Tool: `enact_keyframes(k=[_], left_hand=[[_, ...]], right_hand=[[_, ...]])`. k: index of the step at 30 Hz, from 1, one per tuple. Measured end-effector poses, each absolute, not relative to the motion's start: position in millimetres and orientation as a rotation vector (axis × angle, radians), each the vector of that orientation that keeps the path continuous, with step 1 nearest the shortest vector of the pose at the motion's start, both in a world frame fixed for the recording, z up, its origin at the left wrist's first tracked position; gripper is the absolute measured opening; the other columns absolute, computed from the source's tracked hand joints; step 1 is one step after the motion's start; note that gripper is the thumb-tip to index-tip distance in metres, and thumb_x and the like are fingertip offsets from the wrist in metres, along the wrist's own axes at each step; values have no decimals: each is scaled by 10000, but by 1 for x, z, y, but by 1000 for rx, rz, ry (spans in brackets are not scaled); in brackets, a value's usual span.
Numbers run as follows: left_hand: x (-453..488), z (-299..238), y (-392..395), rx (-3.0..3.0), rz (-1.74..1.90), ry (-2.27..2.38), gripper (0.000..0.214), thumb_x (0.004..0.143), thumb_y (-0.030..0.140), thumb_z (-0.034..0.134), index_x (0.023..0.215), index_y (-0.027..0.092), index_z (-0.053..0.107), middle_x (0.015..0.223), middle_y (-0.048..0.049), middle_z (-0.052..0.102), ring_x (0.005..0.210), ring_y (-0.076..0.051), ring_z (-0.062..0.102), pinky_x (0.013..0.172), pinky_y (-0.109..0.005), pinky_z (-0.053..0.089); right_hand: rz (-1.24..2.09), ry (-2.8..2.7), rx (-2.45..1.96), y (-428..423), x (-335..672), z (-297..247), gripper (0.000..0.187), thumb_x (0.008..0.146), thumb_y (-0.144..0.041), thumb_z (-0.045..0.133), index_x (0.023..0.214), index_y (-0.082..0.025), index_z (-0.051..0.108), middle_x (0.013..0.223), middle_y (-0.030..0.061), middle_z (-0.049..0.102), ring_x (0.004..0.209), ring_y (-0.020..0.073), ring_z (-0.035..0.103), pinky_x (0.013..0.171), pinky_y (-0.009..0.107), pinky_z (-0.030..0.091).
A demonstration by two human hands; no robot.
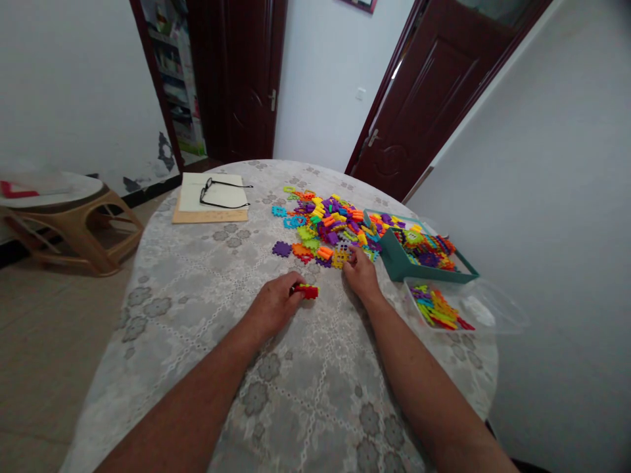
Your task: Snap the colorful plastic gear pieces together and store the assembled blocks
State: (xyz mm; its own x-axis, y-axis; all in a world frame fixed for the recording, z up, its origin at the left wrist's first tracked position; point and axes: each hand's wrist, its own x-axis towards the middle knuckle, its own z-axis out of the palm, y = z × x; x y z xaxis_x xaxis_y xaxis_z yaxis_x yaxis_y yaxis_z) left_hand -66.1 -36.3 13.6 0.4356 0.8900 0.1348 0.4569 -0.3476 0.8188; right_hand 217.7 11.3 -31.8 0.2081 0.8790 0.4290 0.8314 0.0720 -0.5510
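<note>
My left hand (276, 303) is closed around a small red toothed building piece (309, 292) with a yellow-green edge, just above the tablecloth at the middle of the table. At the near edge of a colourful pile of interlocking building pieces (330, 220), my right hand (362, 274) pinches a grey grid-like building piece (344, 247). A yellow grid piece (339, 260) lies right beside those fingertips. Left of it are an orange finger-like piece (325, 253), an orange toothed piece (302, 250) and a purple toothed piece (282, 248).
A green box (401, 266) of pieces stands right of the pile. Nearer is a clear plastic container (419, 315) with coloured sticks. Black glasses (224, 203) lie on a pad (190, 197) at the far left. A stool (93, 230) stands on the floor.
</note>
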Motion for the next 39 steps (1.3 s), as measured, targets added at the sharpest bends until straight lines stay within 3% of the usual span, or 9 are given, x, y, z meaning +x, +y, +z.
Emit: enact_keyframes(k=[4, 9, 16, 21, 28, 35, 39], left_hand=[[-66, 14, -37, 1982, 763, 1158, 120, 907, 210, 590, 980, 236, 681, 917, -46, 746, 855, -219, 658, 795, -330, 438], [-67, 15, -37, 1994, 757, 1138, 135, 921, 231, 571, 992, 238, 686, 941, -52, 745, 853, -216, 649, 790, -332, 441], [-66, 12, -36, 1980, 750, 1153, 145, 916, 245, 580, 998, 243, 700, 919, -57, 742, 855, -226, 639, 793, -350, 451], [-66, 11, -35, 1968, 769, 1157, 132, 902, 235, 598, 969, 246, 711, 939, -61, 750, 883, -233, 642, 816, -357, 459], [-66, 11, -35, 1984, 779, 1139, 122, 913, 224, 585, 953, 245, 698, 935, -55, 741, 881, -229, 642, 818, -355, 457], [-67, 9, -35, 2040, 825, 1245, 156, 900, 175, 573, 1011, 233, 665, 1038, -65, 721, 967, -232, 651, 881, -357, 473], [-67, 4, -33, 2019, 859, 1294, 223, 902, 185, 577, 1111, 222, 646, 1091, -78, 702, 998, -233, 660, 889, -352, 495]], right_hand=[[46, -1662, -1742, 12, 216, -33, 277, 824, -206, 566, 1073, -172, 684, 1044, 110, 658, 1000, 263, 615, 959, 394, 495], [20, -1734, -1734, 12, 212, -36, 396, 842, -199, 582, 1224, -142, 671, 1142, 145, 658, 1072, 279, 611, 1012, 409, 484], [-34, -1910, -1878, 5, 199, -29, 368, 923, -228, 572, 1269, -166, 680, 1179, 160, 656, 1093, 283, 616, 985, 380, 490], [-68, -1948, -1900, 1, 190, -25, 281, 914, -199, 547, 1162, -178, 677, 1183, 164, 640, 1062, 286, 608, 911, 383, 494], [245, -1726, -1489, -4, 188, -16, 123, 853, -249, 582, 954, -213, 642, 769, -5, 617, 679, 172, 555, 676, 289, 443], [665, -1908, -1196, -19, 156, -8, 117, 872, -293, 678, 954, -226, 728, 790, 0, 679, 690, 161, 594, 647, 269, 455], [849, -1870, -1097, -20, 153, -5, 192, 903, -356, 694, 1024, -226, 765, 898, 23, 734, 774, 178, 649, 714, 284, 503]])
